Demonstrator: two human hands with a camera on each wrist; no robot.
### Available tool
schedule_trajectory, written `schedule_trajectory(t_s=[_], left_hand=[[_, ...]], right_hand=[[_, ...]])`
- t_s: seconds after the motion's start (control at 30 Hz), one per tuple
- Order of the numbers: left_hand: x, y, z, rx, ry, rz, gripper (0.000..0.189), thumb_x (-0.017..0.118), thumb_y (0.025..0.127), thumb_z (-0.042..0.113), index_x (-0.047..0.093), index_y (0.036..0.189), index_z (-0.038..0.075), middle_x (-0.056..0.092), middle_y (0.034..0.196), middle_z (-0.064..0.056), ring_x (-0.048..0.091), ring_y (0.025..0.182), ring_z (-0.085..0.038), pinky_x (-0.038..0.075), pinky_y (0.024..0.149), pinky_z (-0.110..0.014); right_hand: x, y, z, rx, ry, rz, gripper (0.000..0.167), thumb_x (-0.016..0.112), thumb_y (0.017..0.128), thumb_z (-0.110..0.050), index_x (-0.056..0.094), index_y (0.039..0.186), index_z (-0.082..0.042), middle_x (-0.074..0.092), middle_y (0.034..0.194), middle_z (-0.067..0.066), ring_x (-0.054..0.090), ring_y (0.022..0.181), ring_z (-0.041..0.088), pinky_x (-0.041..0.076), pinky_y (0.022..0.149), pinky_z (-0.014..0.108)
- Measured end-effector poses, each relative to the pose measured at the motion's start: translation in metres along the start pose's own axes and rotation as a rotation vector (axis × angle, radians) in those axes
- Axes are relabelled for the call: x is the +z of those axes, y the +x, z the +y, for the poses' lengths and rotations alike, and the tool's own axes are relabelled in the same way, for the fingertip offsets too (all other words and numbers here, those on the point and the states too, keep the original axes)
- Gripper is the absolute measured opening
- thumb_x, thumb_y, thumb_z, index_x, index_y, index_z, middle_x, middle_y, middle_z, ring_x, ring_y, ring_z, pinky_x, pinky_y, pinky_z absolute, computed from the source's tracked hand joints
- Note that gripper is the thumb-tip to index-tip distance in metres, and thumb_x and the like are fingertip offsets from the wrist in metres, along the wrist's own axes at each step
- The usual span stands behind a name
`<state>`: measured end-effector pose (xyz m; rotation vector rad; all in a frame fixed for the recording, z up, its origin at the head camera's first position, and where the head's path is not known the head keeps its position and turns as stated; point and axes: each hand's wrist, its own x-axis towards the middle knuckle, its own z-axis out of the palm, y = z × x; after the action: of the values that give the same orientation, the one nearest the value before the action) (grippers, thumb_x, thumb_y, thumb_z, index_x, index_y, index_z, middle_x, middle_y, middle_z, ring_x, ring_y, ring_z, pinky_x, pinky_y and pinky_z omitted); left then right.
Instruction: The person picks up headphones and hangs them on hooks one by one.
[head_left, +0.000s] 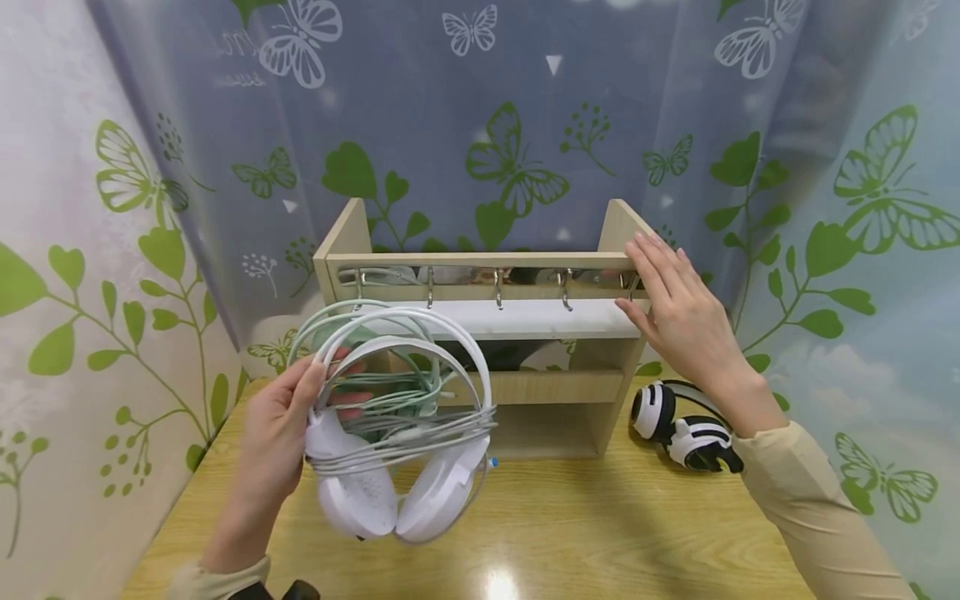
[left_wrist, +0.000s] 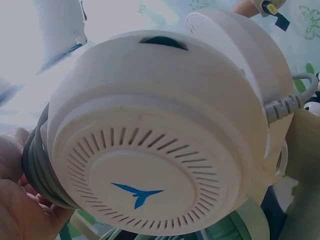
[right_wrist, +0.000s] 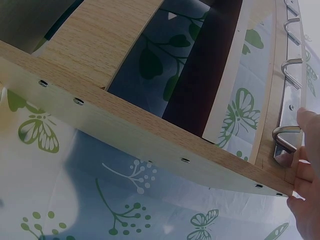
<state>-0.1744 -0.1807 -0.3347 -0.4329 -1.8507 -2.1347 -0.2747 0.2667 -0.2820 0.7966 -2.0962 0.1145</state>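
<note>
My left hand grips the side of a pair of white headphones by the headband, in front of the rack's left part. Grey cable is wound round the headphones. Their ear cup, with slots and a blue mark, fills the left wrist view. Mint-green headphones with bundled cable show behind, at the leftmost hooks, partly hidden. My right hand rests on the top right corner of the wooden rack, fingers extended, thumb near the rightmost hook.
Several metal hooks line the rack's upper front board. Right of the rack, black-and-white headphones lie on the wooden table. Patterned curtains surround the table at the back and sides.
</note>
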Motion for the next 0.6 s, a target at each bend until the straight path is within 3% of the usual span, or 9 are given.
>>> schedule_trajectory(t_s=[0.33,0.6], left_hand=[[0.012,0.005,-0.001,0.005,0.046,-0.003,0.042,0.048,0.109,0.021,0.056,0.136,-0.011,0.075,0.112,0.000,0.077,0.082,-0.023,0.062,0.073,-0.041],[0.019,0.006,-0.003,0.034,0.033,-0.004,0.040,0.048,0.109,0.019,0.057,0.134,-0.011,0.077,0.109,-0.004,0.077,0.082,-0.029,0.062,0.074,-0.043]], right_hand=[[0.000,0.000,0.001,-0.002,0.000,0.005,0.071,0.033,0.108,-0.052,0.036,0.155,0.002,0.038,0.159,0.021,0.034,0.148,0.036,0.019,0.126,0.045],[0.000,0.000,0.001,0.002,0.001,0.001,0.071,0.033,0.108,-0.052,0.036,0.155,0.002,0.037,0.159,0.020,0.034,0.148,0.036,0.019,0.126,0.045]])
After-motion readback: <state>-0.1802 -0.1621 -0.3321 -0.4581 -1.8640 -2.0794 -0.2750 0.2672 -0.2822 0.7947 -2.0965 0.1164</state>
